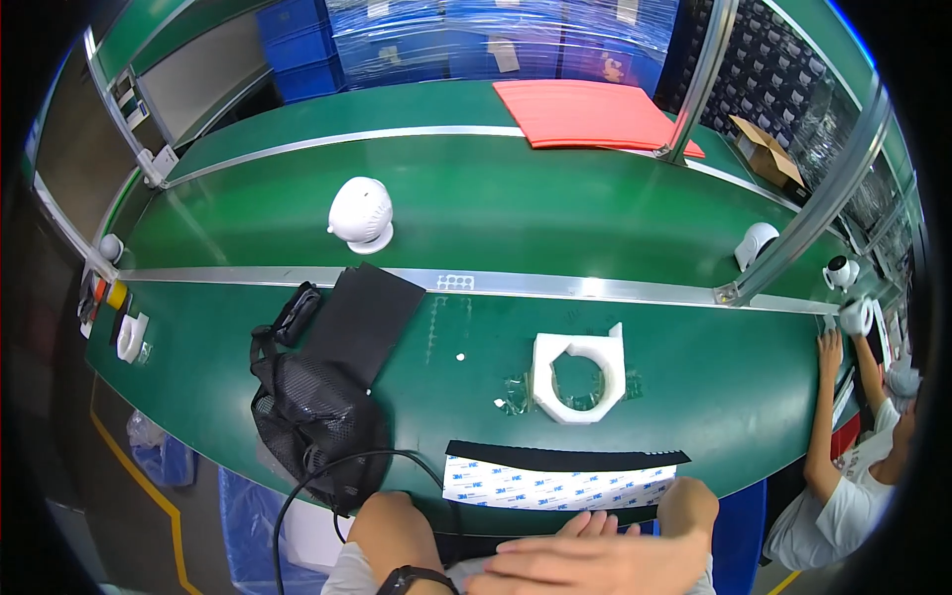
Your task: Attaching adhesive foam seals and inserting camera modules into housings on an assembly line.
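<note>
At the lower edge, my right hand (pixel 585 563) lies across my left hand, its fingers stretched toward the left and holding nothing visible. Beyond it show the straight fingertips of my left hand (pixel 593 522); the rest of that hand is mostly covered. A dark watch (pixel 416 578) is at the lower edge. Just past the hands, at the table's near edge, lies a black strip (pixel 555 456) with white, blue-printed backing paper (pixel 560 486). Farther off, a white ring-shaped holder (pixel 543 387) rests on clear tape.
A black mesh bag (pixel 317 421) with a cable and a black flat sheet (pixel 372 312) lie to the left. A white rounded device (pixel 361 210) stands behind the metal rail (pixel 555 285). Red foam sheets (pixel 595 111) lie at the back. A co-worker (pixel 843 496) works at far right.
</note>
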{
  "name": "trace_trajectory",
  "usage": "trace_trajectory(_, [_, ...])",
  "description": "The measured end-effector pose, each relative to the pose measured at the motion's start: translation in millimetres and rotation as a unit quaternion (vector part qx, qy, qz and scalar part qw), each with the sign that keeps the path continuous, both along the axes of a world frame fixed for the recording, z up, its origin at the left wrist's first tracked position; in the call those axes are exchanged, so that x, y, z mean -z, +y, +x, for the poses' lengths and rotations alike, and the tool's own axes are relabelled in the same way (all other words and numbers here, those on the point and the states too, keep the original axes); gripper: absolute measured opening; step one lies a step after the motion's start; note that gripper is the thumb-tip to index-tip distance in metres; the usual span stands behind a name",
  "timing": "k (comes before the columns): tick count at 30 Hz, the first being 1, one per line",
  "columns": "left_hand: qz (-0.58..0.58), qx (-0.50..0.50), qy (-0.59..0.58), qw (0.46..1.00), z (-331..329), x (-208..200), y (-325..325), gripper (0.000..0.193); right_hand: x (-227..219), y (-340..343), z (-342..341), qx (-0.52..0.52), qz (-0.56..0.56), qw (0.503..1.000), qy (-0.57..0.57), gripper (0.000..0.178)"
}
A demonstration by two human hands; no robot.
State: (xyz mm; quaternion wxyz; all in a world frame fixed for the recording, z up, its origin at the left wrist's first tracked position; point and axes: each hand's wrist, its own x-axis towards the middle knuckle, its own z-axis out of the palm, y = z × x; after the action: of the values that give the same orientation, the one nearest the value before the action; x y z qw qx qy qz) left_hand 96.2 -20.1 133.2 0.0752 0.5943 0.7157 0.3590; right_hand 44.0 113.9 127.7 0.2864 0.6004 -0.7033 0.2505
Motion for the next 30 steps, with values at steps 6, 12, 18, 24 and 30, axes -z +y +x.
trace_trajectory(6, [-0.122,-0.142,-0.022,0.982,-42.5,-55.1,-17.8,0.059,-70.0,16.2,-102.8,-0.285,0.210,0.776,-0.523,0.069])
trace_trajectory(12, [-0.012,-0.259,0.057,0.964,-57.9,-40.6,-26.8,0.090,-29.9,-52.9,-227.6,-0.102,0.030,0.724,-0.682,0.054])
trace_trajectory(18, [-0.002,-0.217,0.099,0.971,-45.0,-38.5,-28.9,0.085,72.2,-140.8,-302.3,0.404,0.009,0.899,-0.168,0.095])
trace_trajectory(24, [0.001,-0.207,0.097,0.974,-45.5,-41.1,-40.9,0.084,123.2,-184.3,-328.8,0.504,0.034,0.850,-0.146,0.110])
trace_trajectory(30, [0.004,-0.224,0.085,0.971,-45.7,-44.3,-47.1,0.083,124.1,-148.3,-350.8,0.476,-0.045,0.860,-0.177,0.111])
